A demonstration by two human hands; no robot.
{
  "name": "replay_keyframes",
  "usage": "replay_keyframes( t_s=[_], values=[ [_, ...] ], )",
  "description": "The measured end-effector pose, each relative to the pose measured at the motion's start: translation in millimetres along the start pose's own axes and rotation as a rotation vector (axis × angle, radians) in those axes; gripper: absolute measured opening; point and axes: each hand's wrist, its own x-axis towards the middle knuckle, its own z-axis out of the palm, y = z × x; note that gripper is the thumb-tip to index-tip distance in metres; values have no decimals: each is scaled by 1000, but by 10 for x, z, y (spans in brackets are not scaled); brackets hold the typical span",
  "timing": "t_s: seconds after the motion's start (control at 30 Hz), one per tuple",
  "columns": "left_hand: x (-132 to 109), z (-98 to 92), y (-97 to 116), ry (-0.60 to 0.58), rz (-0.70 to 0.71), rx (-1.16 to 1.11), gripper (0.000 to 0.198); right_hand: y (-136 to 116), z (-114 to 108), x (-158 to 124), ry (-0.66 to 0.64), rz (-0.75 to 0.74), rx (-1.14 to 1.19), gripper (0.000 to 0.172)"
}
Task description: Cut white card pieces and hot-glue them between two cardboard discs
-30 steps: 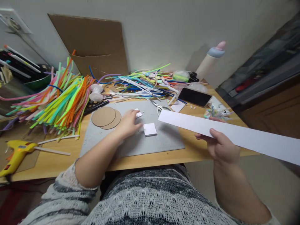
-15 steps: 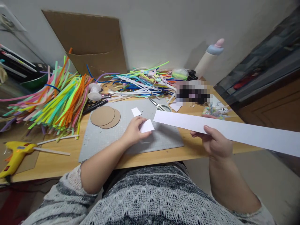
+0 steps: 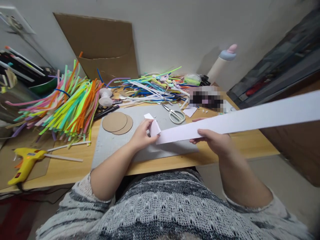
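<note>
My left hand (image 3: pixel 142 134) pinches a small white piece of card (image 3: pixel 155 127) above the grey cutting mat (image 3: pixel 172 150). In my right hand (image 3: pixel 212 139) is a long white card strip (image 3: pixel 240 120), gripped between thumb and fingers. Its near end meets the small piece at my left fingertips; whether they touch I cannot tell. The strip's far end runs out of view at the right. Behind my left hand another white scrap (image 3: pixel 148 116) lies on the mat. Scissors (image 3: pixel 176 116) rest just beyond the strip, and two overlapping cardboard discs (image 3: pixel 114 122) lie left of my left hand.
Bundled pipe cleaners (image 3: pixel 70 106) sit at the left, with more loose ones (image 3: pixel 152 87) along the wall. A yellow glue gun (image 3: pixel 26 163) lies front left. A cardboard sheet (image 3: pixel 105 43) leans on the wall. Spools of clear thread (image 3: pixel 105 96) stand behind the discs.
My right hand has moved left, bringing the strip's end to the small piece and swinging its far end upward. My left hand has turned the small piece, still holding it.
</note>
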Motion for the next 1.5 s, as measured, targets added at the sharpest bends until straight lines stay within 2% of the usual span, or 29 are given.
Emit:
replay_keyframes(
  t_s=[0.13, 0.2, 0.3, 0.4, 0.57, 0.7, 0.83, 1.0, 1.17, 1.37, 1.5],
  values=[
    [-9, 29, 9, -122, -6, 56, 55, -295, 240, 243, -64, -21, -102, 41],
    [-1, 47, -21, -141, 2, 134, 58, -401, 385, 397, -94, -35, -160, 36],
    [19, 56, -88, -149, -19, 250, 60, -473, 592, 582, -136, -97, -249, 30],
    [27, 45, -136, -165, -61, 296, 59, -491, 741, 650, -191, -168, -286, 24],
    [16, 36, -135, -124, -71, 305, 50, -483, 839, 625, -325, -229, -339, 38],
    [-4, 44, -126, -62, -109, 387, 41, -333, 833, 685, -510, -243, -419, 45],
    [-14, 53, -124, -49, -156, 430, 39, -29, 777, 807, -622, -341, -513, 48],
    [4, 67, -129, -68, -156, 426, 39, 316, 704, 898, -734, -263, -407, 51],
    [20, 75, -134, -71, -117, 399, 38, 467, 691, 901, -764, -232, -371, 56],
    [25, 53, -151, -105, -127, 392, 37, 550, 699, 914, -779, -345, -418, 50],
    [23, 44, -158, -121, -126, 392, 36, 562, 710, 937, -735, -438, -489, 47]
  ],
)
